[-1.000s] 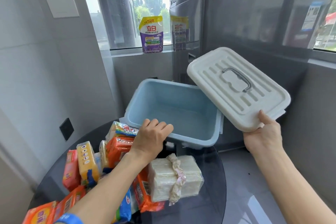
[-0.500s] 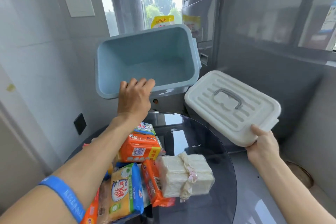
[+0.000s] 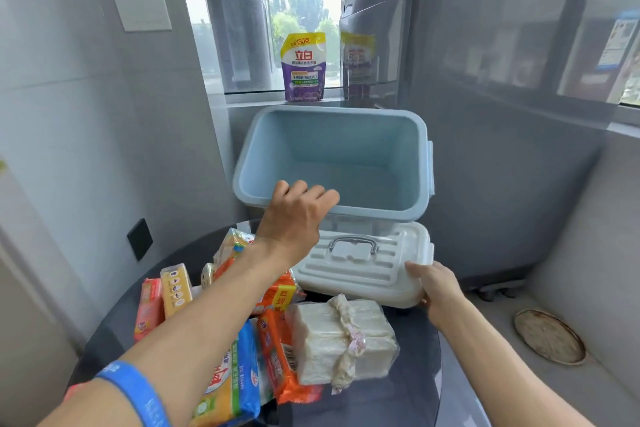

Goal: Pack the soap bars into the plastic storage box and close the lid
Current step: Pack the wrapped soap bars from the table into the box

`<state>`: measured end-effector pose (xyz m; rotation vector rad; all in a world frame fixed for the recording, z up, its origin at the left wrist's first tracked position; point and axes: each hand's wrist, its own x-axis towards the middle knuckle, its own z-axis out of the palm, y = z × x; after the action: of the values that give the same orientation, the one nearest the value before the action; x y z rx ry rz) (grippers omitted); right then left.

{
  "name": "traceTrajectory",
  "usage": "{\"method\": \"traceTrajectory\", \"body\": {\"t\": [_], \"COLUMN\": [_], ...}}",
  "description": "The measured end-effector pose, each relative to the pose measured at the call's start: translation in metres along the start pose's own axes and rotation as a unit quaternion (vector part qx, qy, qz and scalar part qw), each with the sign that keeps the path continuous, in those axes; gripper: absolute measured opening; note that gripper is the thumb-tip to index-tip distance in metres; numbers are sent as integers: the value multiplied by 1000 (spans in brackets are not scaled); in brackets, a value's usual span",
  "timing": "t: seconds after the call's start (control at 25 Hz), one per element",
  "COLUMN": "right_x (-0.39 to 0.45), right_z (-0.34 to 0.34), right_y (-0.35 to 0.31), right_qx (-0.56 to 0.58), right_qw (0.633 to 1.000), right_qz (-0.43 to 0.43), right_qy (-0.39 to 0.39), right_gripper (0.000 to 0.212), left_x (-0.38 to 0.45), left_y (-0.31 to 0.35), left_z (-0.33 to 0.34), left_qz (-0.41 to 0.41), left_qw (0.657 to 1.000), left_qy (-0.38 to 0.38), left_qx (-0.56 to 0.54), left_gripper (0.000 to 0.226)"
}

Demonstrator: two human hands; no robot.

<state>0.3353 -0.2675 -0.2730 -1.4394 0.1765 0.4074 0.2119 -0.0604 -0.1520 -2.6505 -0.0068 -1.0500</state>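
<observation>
Left hand (image 3: 294, 218) reaching forward from 7 o'clock, arm extended over the soap bars (image 3: 221, 291), blue wristband (image 3: 135, 392) showing on the forearm. Fingers curling over the near rim of the box (image 3: 332, 156), gripping it; box tilting toward the camera, opening facing the viewer, raised above the lid (image 3: 367, 267). Nothing lying inside the box; bare blue floor and walls showing.

Right hand (image 3: 433, 288) coming in from 5 o'clock, thumb lying on top of the lid's near right corner, fingers wrapping under its edge, holding it. Lid lying roughly flat, grey handle (image 3: 351, 243) facing up, folded down, sitting just under the box at the 12 o'clock side of the table (image 3: 415, 357). Whether the lid is resting fully on the glass: cannot tell.

Soap bars lying outside the box, all on the round dark glass table. Wrapped bars in orange, yellow and blue packets heaping at 9 o'clock of the table, partly under the left forearm. White bundle (image 3: 343, 336) of bars, tied with a ribbon, lying at the centre, touching an orange packet (image 3: 277, 357) on its left.

Purple and yellow pouch (image 3: 304, 68) standing upright on the windowsill at 12 o'clock, well behind the box. Grey appliance (image 3: 485, 114) standing at 2 o'clock. Round rusty cover (image 3: 549, 336) lying on the floor at 4 o'clock.
</observation>
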Motion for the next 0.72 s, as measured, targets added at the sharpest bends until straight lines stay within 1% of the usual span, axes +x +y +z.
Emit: {"method": "traceTrajectory", "body": {"t": [0.08,0.16,0.2,0.28,0.32,0.36,0.44,0.48,0.52,0.56,0.64,0.72], "right_x": [6,8,8,9,11,11,5,0,-7,-14,-27,-40], "right_z": [-6,-13,-16,-19,-22,-26,-41,-47,-51,-53,-50,-38], "right_y": [5,9,10,10,8,3,-14,-25,-37,-47,-61,-66], "right_qx": [-101,-190,-216,-232,-231,-220,-171,-142,-128,-134,-183,-244], "right_qw": [994,981,975,971,969,966,953,943,932,919,883,840], "right_qz": [-22,-34,-30,-32,-38,-47,-75,-101,-140,-192,-309,-405], "right_qy": [24,30,33,53,82,128,238,282,309,316,302,267], "right_gripper": [21,20,23,32,32,29,18,16,20,25,26,24], "left_x": [2,6,8,12,12,11,7,6,7,9,15,19], "left_y": [5,10,13,19,22,25,28,30,31,31,30,27], "left_z": [8,15,19,26,29,31,36,37,38,38,37,36], "left_qz": [12,16,19,19,17,16,16,14,9,0,-12,-9], "left_qw": [1000,998,997,994,991,989,986,984,981,976,961,948], "left_qy": [-23,-52,-72,-105,-119,-129,-138,-142,-151,-165,-208,-254], "left_qx": [2,-4,-12,-38,-53,-66,-91,-105,-123,-143,-180,-193], "left_gripper": [32,30,27,20,18,17,18,18,19,19,20,18]}}
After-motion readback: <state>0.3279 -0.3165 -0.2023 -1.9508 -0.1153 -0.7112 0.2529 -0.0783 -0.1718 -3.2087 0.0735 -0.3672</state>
